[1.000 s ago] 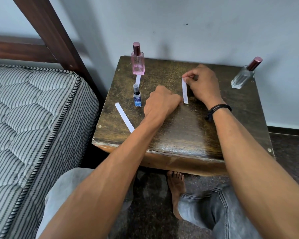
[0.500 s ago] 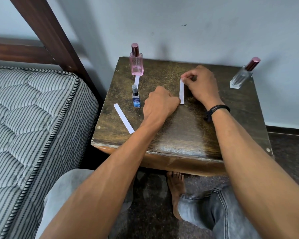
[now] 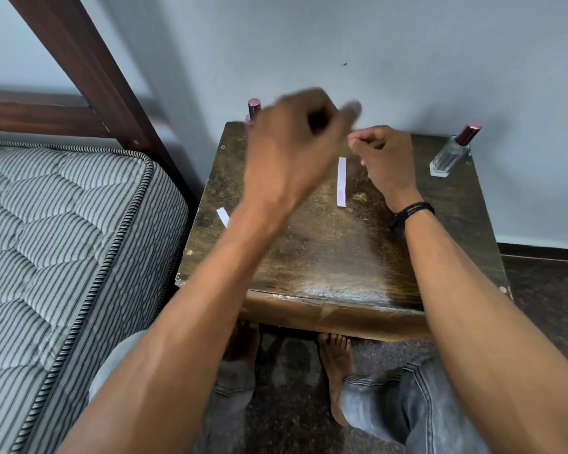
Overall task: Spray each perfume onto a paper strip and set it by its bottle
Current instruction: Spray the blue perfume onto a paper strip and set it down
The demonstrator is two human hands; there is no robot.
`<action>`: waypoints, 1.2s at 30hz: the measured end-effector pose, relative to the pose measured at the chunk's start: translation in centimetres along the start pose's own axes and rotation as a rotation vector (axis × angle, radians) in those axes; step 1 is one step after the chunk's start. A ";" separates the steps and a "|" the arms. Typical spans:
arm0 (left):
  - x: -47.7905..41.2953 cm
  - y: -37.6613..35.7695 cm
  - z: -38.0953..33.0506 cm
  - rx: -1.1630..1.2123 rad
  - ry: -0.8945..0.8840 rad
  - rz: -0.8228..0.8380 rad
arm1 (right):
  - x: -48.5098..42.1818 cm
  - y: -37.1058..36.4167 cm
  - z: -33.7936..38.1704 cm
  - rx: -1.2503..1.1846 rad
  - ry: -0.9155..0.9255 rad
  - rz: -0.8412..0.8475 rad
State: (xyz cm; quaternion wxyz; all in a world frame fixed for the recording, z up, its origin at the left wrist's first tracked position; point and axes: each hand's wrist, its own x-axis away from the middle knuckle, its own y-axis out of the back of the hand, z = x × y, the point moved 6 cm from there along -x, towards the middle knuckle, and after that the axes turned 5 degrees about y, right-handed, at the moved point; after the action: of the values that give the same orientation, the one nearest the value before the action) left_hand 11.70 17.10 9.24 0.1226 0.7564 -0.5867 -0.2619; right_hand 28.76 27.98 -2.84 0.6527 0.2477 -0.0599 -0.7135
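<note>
A: Where are the hands?

B: The left hand (image 3: 292,142) is raised above the back of the wooden worktop (image 3: 325,257), blurred, fingers curled inward. I cannot tell whether it has anything in it. The right hand (image 3: 384,158) is low over the worktop, loosely curled, thumb and forefinger pinched together at the tips, with nothing visible between them.

A: And the paper strips?

B: One white paper strip (image 3: 341,181) lies flat near the middle of the worktop, just left of the right hand and apart from its fingers. The end of a second strip (image 3: 223,217) shows at the worktop's left side, the rest hidden under the left forearm.

A: The bottles?

B: A clear perfume bottle (image 3: 450,155) with a dark red cap stands at the back right corner, well apart from the middle strip. A pink bottle (image 3: 253,113) at the back left is mostly hidden by the left hand; only its cap and shoulder show. A striped mattress (image 3: 63,240) sits left of the worktop.
</note>
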 end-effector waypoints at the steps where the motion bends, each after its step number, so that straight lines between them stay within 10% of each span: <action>1: -0.5 2.0 -0.4 0.051 -0.033 -0.075 | 0.0 -0.1 0.4 -0.005 0.001 0.004; 5: -2.4 7.7 3.3 0.206 0.026 -0.104 | 1.3 -1.7 2.6 0.061 0.054 0.180; 14: -0.5 8.8 12.4 -0.249 0.301 0.578 | 5.8 -7.3 6.6 0.205 0.272 0.700; 36: -0.6 4.1 14.5 -0.266 0.308 0.536 | 7.2 -9.5 6.5 0.211 0.274 0.670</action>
State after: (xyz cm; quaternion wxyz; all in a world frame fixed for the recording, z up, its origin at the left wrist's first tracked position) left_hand 0.37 18.25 -0.62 0.3718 0.5834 -0.6999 -0.1774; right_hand 17.23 20.87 -3.09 0.8229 0.3731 -0.1229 -0.4105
